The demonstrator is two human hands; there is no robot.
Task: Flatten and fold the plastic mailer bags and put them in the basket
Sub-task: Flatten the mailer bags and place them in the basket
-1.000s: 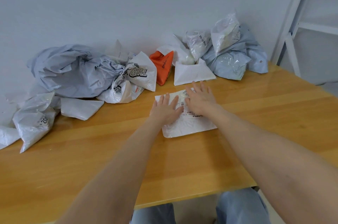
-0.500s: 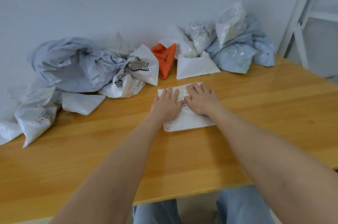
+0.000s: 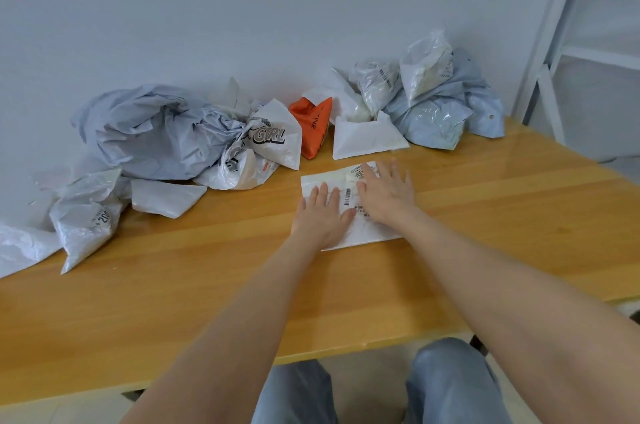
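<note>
A white mailer bag (image 3: 367,233) with barcode labels lies flat on the wooden table (image 3: 173,302). My left hand (image 3: 320,215) presses its left half with straight fingers. My right hand (image 3: 386,193) lies flat on its right half, fingers spread toward the far right corner. Crumpled mailer bags sit along the wall: a grey pile (image 3: 156,136), a white bag printed GIRL (image 3: 273,136), an orange bag (image 3: 313,125), a flat white bag (image 3: 363,139) and a pale blue heap (image 3: 440,112). No basket is in view.
More white bags (image 3: 86,215) lie at the table's left edge, one flat white bag (image 3: 166,198) beside them. A white metal frame (image 3: 571,25) stands at the right. My knees in blue trousers (image 3: 446,385) show below the table's front edge.
My right hand has slid outward to the right and farther across the bag, with fingers more spread. My left hand stays pressed on the bag's left half. The camera tilted a little.
</note>
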